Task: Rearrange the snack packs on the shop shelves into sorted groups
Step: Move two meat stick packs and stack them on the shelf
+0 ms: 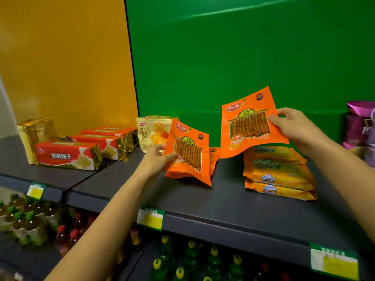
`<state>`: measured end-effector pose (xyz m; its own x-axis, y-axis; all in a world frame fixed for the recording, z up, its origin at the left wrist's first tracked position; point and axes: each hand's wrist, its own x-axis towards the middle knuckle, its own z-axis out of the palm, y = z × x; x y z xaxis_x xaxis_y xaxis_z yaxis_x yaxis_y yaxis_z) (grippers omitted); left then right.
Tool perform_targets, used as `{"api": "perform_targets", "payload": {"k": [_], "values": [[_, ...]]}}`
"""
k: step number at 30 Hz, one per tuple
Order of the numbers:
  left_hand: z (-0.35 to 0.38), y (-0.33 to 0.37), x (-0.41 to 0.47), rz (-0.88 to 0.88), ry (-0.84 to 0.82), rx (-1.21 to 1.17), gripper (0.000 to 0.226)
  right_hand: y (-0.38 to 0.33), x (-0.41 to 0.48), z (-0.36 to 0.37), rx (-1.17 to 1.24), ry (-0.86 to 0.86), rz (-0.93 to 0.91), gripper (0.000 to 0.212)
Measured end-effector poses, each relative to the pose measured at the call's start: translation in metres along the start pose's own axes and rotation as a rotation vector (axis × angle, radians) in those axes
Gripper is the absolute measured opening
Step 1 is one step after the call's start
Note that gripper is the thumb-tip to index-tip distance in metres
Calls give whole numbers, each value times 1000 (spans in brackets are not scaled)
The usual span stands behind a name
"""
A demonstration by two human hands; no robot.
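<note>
Two orange snack packs with clear windows are in my hands above the dark shelf (203, 201). My left hand (157, 157) grips the left edge of one orange pack (187, 153), which stands upright on other orange packs lying on the shelf. My right hand (294, 124) holds a second orange pack (250, 124) by its right edge, raised and tilted over a stack of yellow-orange Cal Cheese packs (280, 179).
A pale croissant pack (151, 131) stands behind my left hand. Red biscuit boxes (69, 155) and a gold pack (35, 132) lie at the left. Purple packs (360, 124) stand at the right edge. Bottles (190, 258) fill the shelf below.
</note>
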<state>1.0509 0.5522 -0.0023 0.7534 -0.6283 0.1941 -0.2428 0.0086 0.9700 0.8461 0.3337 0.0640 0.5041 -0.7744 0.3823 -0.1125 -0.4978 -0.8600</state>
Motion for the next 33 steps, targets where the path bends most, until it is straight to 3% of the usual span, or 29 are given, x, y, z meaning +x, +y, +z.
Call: {"api": "perform_targets", "payload": {"k": [6, 9, 11, 15, 21, 25, 29, 33], "values": [[8, -27, 58, -84, -83, 74, 9, -15, 16, 38, -145, -39, -14, 23], [6, -41, 77, -109, -138, 175, 36, -14, 19, 66, -219, -60, 17, 21], [4, -47, 85, -104, -158, 278, 42, -10, 18, 89, -258, -79, 50, 23], [-3, -54, 94, -90, -197, 398, 25, -5, 14, 129, -406, -69, 118, 21], [-12, -63, 111, -33, -284, 359, 13, 13, 9, 173, -599, -50, 252, 23], [-6, -65, 109, -71, -383, 183, 31, 26, 0, 181, -691, -10, 325, 41], [0, -62, 110, -148, -433, -49, 37, 25, -8, 185, -601, 9, 387, 53], [4, -60, 109, -209, -472, -233, 34, 18, -20, 193, -148, -55, 469, 55]]}}
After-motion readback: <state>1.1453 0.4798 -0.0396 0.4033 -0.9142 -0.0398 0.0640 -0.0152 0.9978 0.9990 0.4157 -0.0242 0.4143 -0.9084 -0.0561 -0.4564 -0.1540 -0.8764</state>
